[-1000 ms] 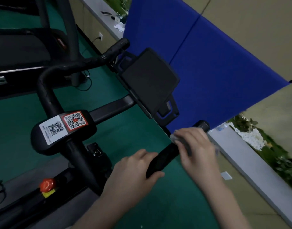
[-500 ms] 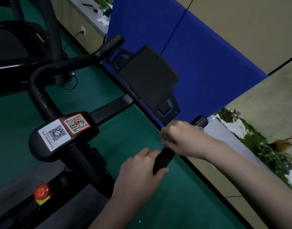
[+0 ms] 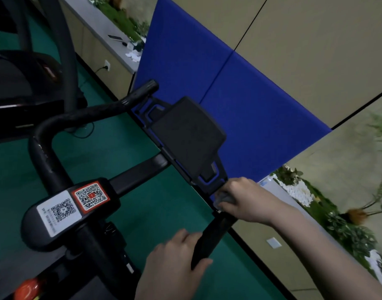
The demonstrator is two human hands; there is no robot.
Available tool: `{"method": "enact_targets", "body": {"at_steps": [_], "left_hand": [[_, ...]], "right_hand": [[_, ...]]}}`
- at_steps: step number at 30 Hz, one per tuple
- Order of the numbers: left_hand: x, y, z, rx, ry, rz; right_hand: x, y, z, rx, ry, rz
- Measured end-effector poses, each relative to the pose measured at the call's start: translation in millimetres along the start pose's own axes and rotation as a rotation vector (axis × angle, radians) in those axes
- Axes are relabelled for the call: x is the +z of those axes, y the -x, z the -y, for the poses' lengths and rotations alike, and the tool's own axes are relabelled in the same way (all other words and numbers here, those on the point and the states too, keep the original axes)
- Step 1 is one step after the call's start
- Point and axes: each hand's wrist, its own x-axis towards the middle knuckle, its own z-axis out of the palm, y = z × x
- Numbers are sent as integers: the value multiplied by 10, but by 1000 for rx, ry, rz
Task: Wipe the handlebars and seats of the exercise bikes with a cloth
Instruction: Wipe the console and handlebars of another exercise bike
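R hand (image 3: 246,200) is curled round the grey cloth (image 3: 225,199), pressing it onto the far end of the bike's right handlebar grip (image 3: 211,237), just below the black tablet holder (image 3: 185,135). L hand (image 3: 175,265) grips the same bar's near end. QR stickers (image 3: 77,202) sit on the centre hub, well left of both hands.

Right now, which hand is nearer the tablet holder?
Right. The right hand grips the cloth on the handlebar just below the tablet holder; the left hand grips the handlebar's near end, farther off.
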Motion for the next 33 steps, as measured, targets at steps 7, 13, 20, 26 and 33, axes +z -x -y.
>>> {"method": "enact_targets", "body": {"at_steps": [7, 13, 20, 26, 33], "left_hand": [[26, -75, -38, -40, -11, -30], [73, -250, -100, 14, 22, -18], [130, -317, -84, 28, 91, -25], [164, -318, -41, 36, 139, -37], [189, -321, -48, 54, 142, -72]], "right_hand": [[205, 94, 1, -191, -78, -34], [672, 373, -144, -192, -158, -669], [1255, 364, 213, -15, -412, -1110], [1415, 272, 228, 172, -546, -1413], [1186, 107, 718, 705, -1358, -1616]]}}
